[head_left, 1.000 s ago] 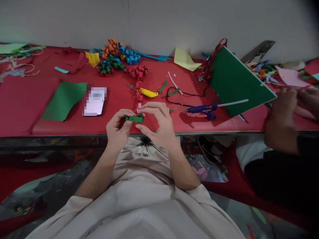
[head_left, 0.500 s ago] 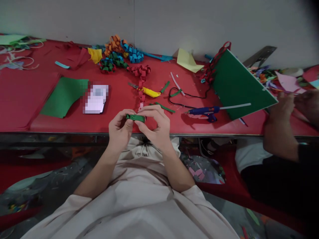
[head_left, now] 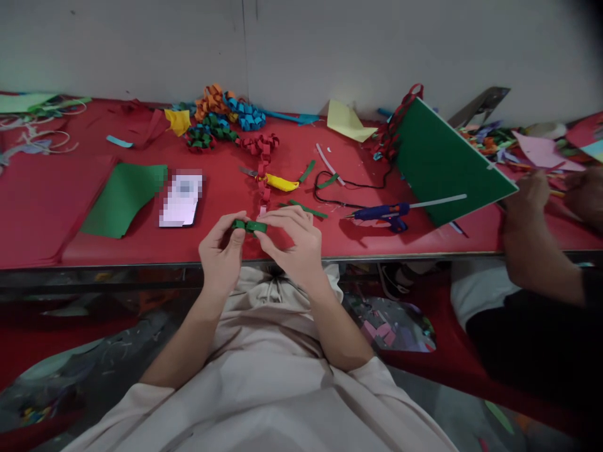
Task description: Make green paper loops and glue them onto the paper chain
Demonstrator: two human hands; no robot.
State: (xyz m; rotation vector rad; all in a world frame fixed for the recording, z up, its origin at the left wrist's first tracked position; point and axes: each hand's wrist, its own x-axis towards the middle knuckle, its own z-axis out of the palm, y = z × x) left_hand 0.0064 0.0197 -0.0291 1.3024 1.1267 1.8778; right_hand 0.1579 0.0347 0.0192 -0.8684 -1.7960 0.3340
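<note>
Between my two hands, just over the table's front edge, is a green paper strip (head_left: pixel 257 226) bent into loops. My left hand (head_left: pixel 223 248) pinches its left end between thumb and fingers. The right end is gripped by my right hand (head_left: pixel 296 242), whose fingertips hide part of it. Right behind my hands a red paper chain (head_left: pixel 264 191) runs back across the table. A cutter knife with a yellow handle (head_left: pixel 281 182) lies by the chain, near loose green strips (head_left: pixel 308 208). To the right rests a blue glue gun (head_left: pixel 380 215) with a glue stick in its back.
A phone (head_left: pixel 181 199) and green paper (head_left: pixel 125 198) lie on the left, beside red sheets (head_left: pixel 47 207). Colourful paper chains (head_left: pixel 226 110) are heaped at the back. A green board (head_left: pixel 447 163) leans at the right, close to a co-worker's hands (head_left: pixel 530 191).
The green strip has shifted slightly left in my fingers, and two loops now show. My hands have drawn a little apart. The view has tilted slightly upward.
</note>
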